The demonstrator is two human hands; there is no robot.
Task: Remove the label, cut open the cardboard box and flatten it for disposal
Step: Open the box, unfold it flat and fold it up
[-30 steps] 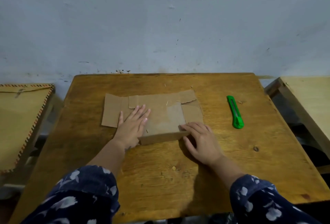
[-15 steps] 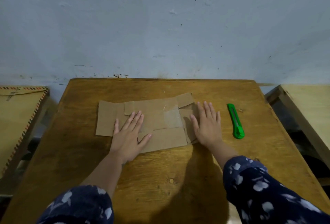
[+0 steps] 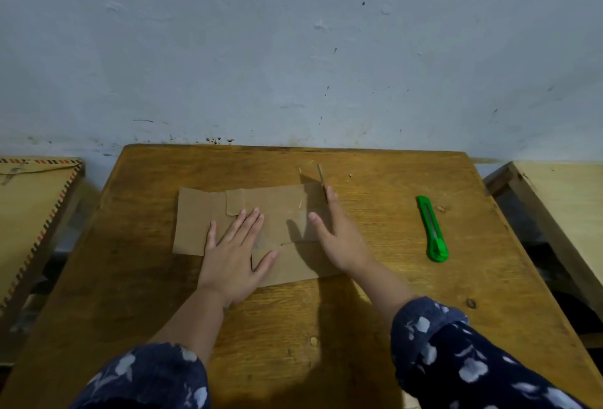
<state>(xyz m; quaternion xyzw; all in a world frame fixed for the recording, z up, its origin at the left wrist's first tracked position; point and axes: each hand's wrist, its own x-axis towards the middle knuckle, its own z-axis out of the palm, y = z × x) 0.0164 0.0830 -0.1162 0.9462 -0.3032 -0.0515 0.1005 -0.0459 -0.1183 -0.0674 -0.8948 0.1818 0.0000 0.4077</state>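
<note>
Head view is showing the box lying flat mid-counter, left hand pressing it with fingers spread, right hand edge-on lifting a flap, fingers straight together, cutter lying to its right.

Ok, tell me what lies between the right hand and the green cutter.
Nothing: in the head view only bare wooden table separates the right hand from the green cutter.
</note>
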